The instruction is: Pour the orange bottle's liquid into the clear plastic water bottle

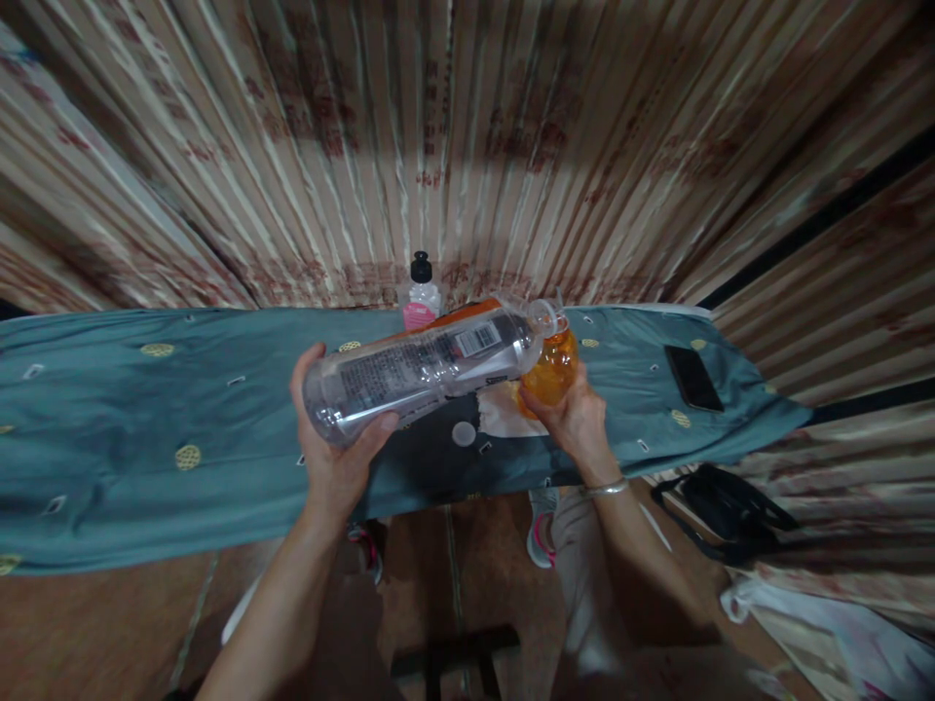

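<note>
My left hand is wrapped round the base of a large clear plastic bottle with a printed label and barcode. The bottle lies tilted, nearly level, its neck pointing right. At its mouth is a smaller orange container, which my right hand grips round its side. The two mouths overlap in view; whether they touch, or liquid runs between them, I cannot tell. Beneath the orange container lies a pale sheet like paper or cloth. Below the clear bottle, a small round white cap rests on the tablecloth.
A small bottle with a black top and pink label stands behind the clear bottle. A black phone lies on the right of the green tablecloth. Pleated curtains hang behind. A black bag is at the lower right.
</note>
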### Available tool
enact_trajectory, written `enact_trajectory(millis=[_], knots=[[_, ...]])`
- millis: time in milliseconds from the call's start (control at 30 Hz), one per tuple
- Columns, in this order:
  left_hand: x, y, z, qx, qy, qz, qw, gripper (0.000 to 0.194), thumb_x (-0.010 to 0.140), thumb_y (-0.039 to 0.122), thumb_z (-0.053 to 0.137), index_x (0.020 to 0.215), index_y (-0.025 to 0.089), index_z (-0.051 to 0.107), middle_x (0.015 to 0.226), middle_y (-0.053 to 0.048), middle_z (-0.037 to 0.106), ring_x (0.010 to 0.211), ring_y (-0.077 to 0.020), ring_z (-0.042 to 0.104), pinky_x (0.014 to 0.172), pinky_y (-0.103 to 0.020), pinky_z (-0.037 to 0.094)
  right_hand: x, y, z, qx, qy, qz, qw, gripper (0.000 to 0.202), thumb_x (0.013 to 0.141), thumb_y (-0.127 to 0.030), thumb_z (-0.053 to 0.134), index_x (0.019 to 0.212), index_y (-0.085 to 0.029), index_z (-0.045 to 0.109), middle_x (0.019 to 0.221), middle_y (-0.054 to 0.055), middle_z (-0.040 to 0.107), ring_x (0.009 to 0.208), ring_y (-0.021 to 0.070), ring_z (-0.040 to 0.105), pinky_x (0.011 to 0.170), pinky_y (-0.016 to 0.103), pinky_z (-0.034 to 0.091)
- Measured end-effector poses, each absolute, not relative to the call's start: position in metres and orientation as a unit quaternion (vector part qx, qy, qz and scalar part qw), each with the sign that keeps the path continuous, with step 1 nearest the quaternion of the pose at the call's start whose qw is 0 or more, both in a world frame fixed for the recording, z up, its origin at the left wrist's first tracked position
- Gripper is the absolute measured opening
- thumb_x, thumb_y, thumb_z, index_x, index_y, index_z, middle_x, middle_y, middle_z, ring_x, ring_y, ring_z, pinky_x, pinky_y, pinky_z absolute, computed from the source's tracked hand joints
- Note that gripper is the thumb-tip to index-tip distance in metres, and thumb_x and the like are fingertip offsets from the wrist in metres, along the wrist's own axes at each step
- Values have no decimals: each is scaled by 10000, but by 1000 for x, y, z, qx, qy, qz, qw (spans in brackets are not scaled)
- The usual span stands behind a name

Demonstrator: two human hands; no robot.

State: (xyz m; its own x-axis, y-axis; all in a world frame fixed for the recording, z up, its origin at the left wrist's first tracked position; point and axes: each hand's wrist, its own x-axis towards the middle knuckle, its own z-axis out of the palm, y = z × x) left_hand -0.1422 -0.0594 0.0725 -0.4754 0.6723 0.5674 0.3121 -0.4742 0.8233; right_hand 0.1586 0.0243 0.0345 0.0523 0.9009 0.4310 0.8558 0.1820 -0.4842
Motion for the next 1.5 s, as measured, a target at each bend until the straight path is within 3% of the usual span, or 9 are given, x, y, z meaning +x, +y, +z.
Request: enact_trajectory(millis=[700, 1033, 1267, 1500], knots=[[-144, -58, 72, 498, 474, 715, 126, 907, 691, 568, 968, 1476, 303, 599, 1156, -33, 732, 981, -235, 709, 877, -401, 618, 158, 24, 35, -646, -687, 35, 333, 933, 844, -790, 641, 1444, -85, 519, 1030, 201, 805, 892, 352, 782, 782, 440, 620], [-142, -60, 75, 490, 500, 701, 139, 947, 686, 597, 950, 1485, 278, 555, 1192, -65, 713, 1045, -275, 712, 945, -456, 607, 158, 25, 35, -649, -686, 21, 329, 921, 858, -797, 627, 1440, -91, 523, 1021, 204, 805, 860, 349, 777, 749, 436, 614], [-142, -58, 75, 485, 480, 717, 141, 950, 645, 562, 988, 1455, 275, 581, 1168, -51, 706, 1015, -262, 699, 912, -432, 596, 159, 25, 36, -644, -690, 30, 330, 961, 851, -813, 609, 1452, -68, 523, 1024, 208, 805, 873, 353, 774, 768, 455, 618], [-141, -61, 78, 493, 496, 702, 135, 883, 723, 603, 939, 1469, 303, 574, 1177, -60, 710, 1012, -265, 696, 918, -451, 610, 158, 25, 36, -649, -686, 29, 328, 935, 852, -774, 652, 1444, -62, 523, 1026, 210, 801, 884, 350, 776, 771, 439, 612]])
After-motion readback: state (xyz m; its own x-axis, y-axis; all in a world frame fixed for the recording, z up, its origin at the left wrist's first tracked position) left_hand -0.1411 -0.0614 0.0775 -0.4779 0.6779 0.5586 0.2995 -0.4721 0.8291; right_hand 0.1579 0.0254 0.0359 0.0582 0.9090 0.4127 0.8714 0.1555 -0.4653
